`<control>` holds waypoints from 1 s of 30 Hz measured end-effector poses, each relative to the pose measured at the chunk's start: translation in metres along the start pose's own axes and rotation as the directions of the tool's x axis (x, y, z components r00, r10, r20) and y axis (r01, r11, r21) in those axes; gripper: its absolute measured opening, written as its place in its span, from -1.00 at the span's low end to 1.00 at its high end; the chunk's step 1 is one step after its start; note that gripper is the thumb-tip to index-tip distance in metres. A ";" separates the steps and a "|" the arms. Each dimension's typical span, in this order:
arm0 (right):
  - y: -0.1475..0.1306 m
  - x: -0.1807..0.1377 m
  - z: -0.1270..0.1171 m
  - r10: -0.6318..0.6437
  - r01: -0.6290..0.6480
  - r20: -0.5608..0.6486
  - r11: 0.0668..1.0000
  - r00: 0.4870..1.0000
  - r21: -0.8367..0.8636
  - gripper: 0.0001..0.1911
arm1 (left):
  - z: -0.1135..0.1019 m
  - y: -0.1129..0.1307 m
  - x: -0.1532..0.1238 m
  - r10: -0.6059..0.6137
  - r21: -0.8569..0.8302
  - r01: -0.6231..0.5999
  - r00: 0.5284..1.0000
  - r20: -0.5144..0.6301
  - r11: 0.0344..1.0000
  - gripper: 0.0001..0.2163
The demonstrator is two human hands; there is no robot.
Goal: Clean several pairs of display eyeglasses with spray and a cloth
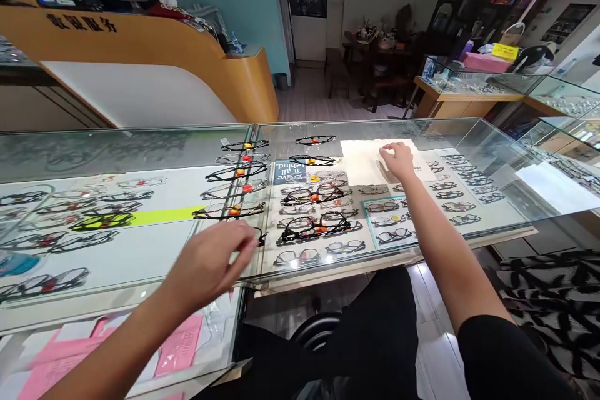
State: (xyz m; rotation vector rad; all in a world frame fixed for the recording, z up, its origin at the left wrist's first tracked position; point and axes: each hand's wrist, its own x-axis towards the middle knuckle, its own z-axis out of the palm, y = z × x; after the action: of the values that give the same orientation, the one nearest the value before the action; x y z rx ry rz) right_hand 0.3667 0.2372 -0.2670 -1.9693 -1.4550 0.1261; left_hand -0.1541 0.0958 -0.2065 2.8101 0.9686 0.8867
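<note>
My right hand (399,160) lies flat, fingers spread, on a white cloth (363,159) spread on the glass counter top (140,150). My left hand (213,262) hovers over the near edge of the glass, fingers loosely curled and blurred, close to a black pair of glasses (229,211) with an orange tag. A column of black glasses (245,146) with orange tags runs along the counter's middle seam. Further black frames (312,195) sit to its right.
Inside the case lie several more frames (462,175) on trays and a blue sign (290,172). Pink papers (180,344) lie on a lower shelf. An orange reception desk (234,75) stands behind; other glass cases (478,84) stand at right.
</note>
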 end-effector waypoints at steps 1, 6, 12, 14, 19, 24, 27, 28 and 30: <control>0.001 0.000 0.000 -0.008 0.008 -0.014 1.000 1.000 0.006 -0.60 | -0.010 -0.008 -0.004 -0.055 0.023 0.055 0.998 -0.034 0.998 -0.84; 0.004 -0.001 -0.001 -0.019 0.018 -0.040 1.000 0.999 -0.007 -0.61 | -0.054 -0.030 -0.011 -0.221 0.036 0.219 0.975 0.036 0.975 -0.76; 0.005 -0.002 -0.001 0.002 -0.003 -0.020 0.999 1.000 -0.043 -0.62 | -0.054 -0.040 -0.020 -0.304 0.091 0.290 0.907 0.291 0.953 -0.74; 0.004 -0.004 -0.001 -0.006 0.005 -0.027 0.999 1.000 -0.054 -0.59 | -0.049 -0.041 -0.021 -0.328 0.120 0.305 0.885 0.332 0.945 -0.78; 0.001 -0.008 -0.003 -0.020 0.019 -0.041 0.999 0.999 -0.046 -0.55 | -0.041 -0.047 -0.022 -0.334 0.174 0.289 0.873 0.356 0.941 -0.84; -0.002 -0.014 -0.006 -0.020 0.020 -0.053 1.000 0.998 -0.003 -0.61 | -0.033 -0.053 -0.023 -0.325 0.203 0.267 0.878 0.351 0.942 -0.83; -0.005 -0.018 -0.006 -0.028 0.029 -0.053 0.999 0.998 0.020 -0.59 | -0.031 -0.056 -0.023 -0.323 0.216 0.263 0.890 0.321 0.940 -0.83; -0.006 -0.019 -0.006 -0.033 0.034 -0.046 0.999 0.998 0.025 -0.58 | -0.030 -0.057 -0.023 -0.321 0.213 0.264 0.895 0.309 0.941 -0.82; -0.008 -0.020 -0.006 -0.042 0.043 -0.031 0.998 0.999 0.035 -0.57 | -0.027 -0.060 -0.023 -0.320 0.207 0.268 0.905 0.282 0.941 -0.82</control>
State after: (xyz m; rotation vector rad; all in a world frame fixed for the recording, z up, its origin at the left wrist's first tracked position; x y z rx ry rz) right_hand 0.3552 0.2180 -0.2639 -1.9022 -1.4650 0.1027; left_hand -0.2166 0.1270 -0.2087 2.7013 1.4142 0.3268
